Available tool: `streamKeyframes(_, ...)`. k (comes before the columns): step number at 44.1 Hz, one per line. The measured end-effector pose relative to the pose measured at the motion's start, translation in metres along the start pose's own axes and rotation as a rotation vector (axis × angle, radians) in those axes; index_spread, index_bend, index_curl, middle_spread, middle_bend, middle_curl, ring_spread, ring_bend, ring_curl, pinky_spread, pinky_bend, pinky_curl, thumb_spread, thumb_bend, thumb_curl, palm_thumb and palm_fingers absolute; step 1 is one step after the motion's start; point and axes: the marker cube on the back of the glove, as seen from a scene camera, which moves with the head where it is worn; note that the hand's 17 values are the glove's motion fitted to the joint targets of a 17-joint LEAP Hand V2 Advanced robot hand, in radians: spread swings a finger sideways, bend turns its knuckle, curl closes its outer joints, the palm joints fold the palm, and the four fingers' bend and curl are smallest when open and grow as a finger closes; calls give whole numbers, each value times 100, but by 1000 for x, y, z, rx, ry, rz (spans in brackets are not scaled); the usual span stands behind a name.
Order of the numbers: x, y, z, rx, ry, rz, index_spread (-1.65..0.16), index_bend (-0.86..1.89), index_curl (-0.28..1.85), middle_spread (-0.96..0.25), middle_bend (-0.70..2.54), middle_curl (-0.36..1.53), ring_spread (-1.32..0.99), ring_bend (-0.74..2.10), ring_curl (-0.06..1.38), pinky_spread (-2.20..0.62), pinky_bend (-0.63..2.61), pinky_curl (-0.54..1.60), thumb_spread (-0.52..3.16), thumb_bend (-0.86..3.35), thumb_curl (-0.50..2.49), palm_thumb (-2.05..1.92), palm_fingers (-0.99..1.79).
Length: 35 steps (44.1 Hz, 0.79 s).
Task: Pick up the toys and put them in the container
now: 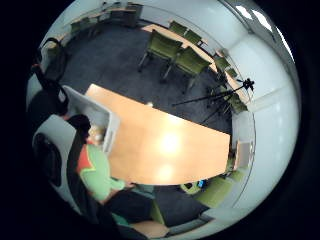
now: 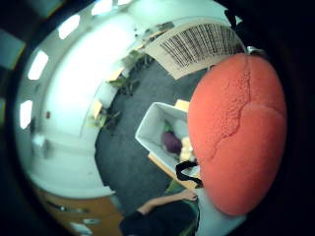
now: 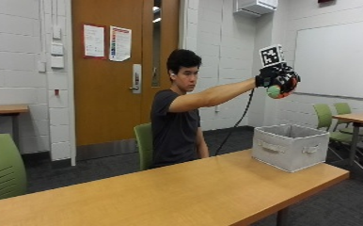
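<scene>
In the outside view my gloved right hand (image 3: 278, 80) is raised high on an outstretched arm, above the grey fabric container (image 3: 289, 146) that stands at the table's right end. Its fingers curl round a green and orange toy (image 3: 275, 91). The toy's orange textured side (image 2: 236, 132) fills much of the thumb side palm view, and its green and orange part (image 1: 95, 170) shows in the little finger side palm view. Far below the palm the container (image 2: 150, 129) holds a purple toy (image 2: 171, 141) and a pale toy (image 2: 186, 147).
The long wooden table (image 3: 169, 193) has the container near its right edge. Green chairs (image 3: 0, 167) stand at the left and behind the seated person. Another table with chairs (image 3: 357, 120) stands at the right, and a tripod (image 1: 225, 95) on the dark carpet.
</scene>
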Motion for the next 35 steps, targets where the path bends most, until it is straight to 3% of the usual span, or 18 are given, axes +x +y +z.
streamKeyframes(4,-39,-11,17,-4,42,-116,-38,12,-1,-48,65,72,-44,119,53,-44,104,39,67,3,86,65,98)
streamKeyframes(10,-72,-28,39,-23,115,-10,-38,11,-1,-49,63,73,-44,119,53,-44,104,39,68,2,88,67,98)
streamKeyframes(14,-82,-32,53,-51,43,-48,-38,11,-1,-48,63,74,-44,120,53,-44,104,39,68,2,90,68,98)
streamKeyframes(17,-46,-32,63,-122,-10,-78,-38,11,-1,-49,62,75,-43,120,53,-44,103,39,69,2,91,69,98)
streamKeyframes(20,-51,-32,81,-275,13,35,-38,10,-1,-49,61,75,-44,120,52,-44,104,40,70,1,91,68,95)
streamKeyframes(23,-98,-30,99,-348,87,100,-36,-3,-2,-42,47,72,-40,116,52,-41,116,44,89,-11,79,43,61)
streamKeyframes(24,-107,-30,102,-335,82,82,-34,-11,-4,-37,40,70,-37,111,51,-37,124,47,87,-25,72,18,30)
streamKeyframes(25,-109,-29,103,-313,74,55,-33,4,2,-31,31,69,-32,99,50,-33,126,49,88,-21,70,13,5)
streamKeyframes(27,-98,-25,103,-270,94,-2,-31,11,5,-24,27,67,-25,88,49,-27,128,50,87,-20,64,-1,-15)
streamKeyframes(35,-44,-1,88,-275,141,-36,-30,19,11,-12,22,59,-13,57,31,-13,114,39,88,-14,50,-16,-15)
